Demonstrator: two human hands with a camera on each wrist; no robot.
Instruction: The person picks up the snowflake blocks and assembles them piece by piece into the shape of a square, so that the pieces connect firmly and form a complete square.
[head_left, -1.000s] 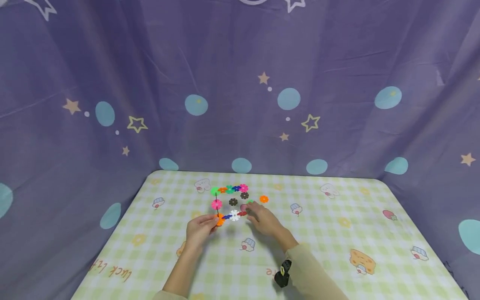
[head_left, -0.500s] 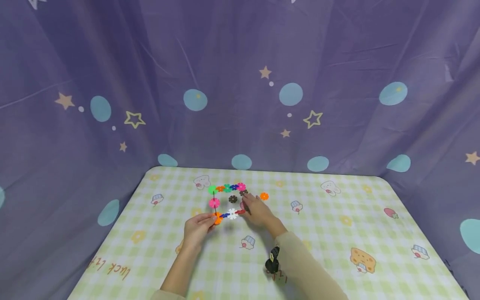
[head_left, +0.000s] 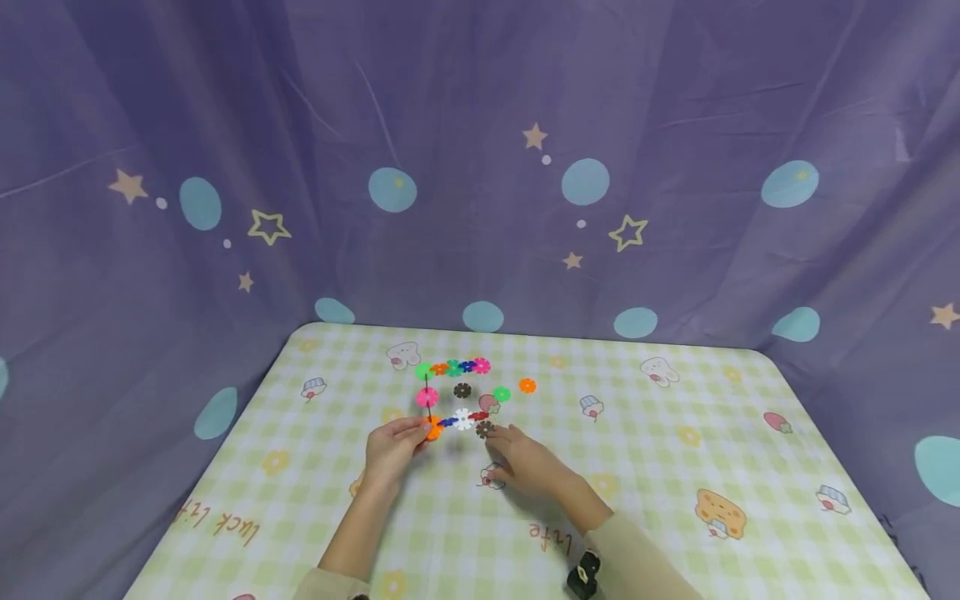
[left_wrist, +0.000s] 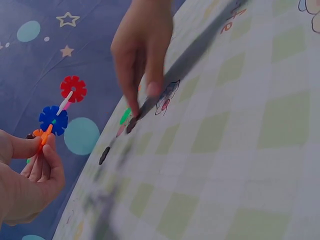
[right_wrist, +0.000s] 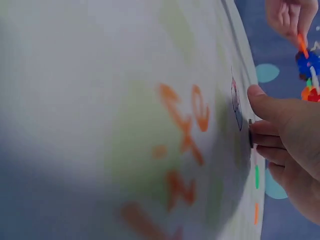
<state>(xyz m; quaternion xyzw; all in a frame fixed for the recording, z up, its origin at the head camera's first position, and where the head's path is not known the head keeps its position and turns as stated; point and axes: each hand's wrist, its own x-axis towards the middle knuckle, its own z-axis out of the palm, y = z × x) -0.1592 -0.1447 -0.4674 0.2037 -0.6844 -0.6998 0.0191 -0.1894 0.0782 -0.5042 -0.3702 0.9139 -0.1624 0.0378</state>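
Observation:
My left hand (head_left: 392,454) pinches an orange snowflake disc (head_left: 433,428) between thumb and fingers, at the near corner of a linked chain of notched plastic discs. From it run a blue disc (left_wrist: 53,120), a white disc (head_left: 462,419) and a red disc (left_wrist: 73,89). A pink disc (head_left: 427,397) and a light green disc (head_left: 424,372) form the left side; the far side ends in another pink disc (head_left: 482,366). The chain is held above the table. My right hand (head_left: 528,462) touches a dark brown disc (head_left: 484,429) on the tablecloth with its fingertips, thumb apart.
Loose on the checked tablecloth (head_left: 637,450) lie another dark brown disc (head_left: 462,390), a green disc (head_left: 502,394) and an orange disc (head_left: 528,386). A purple curtain (head_left: 480,250) hangs behind the table's far edge.
My right hand has reached to the dark brown disc farther back and slid it toward me, below the chain's red end. The left hand keeps its pinch, almost still.

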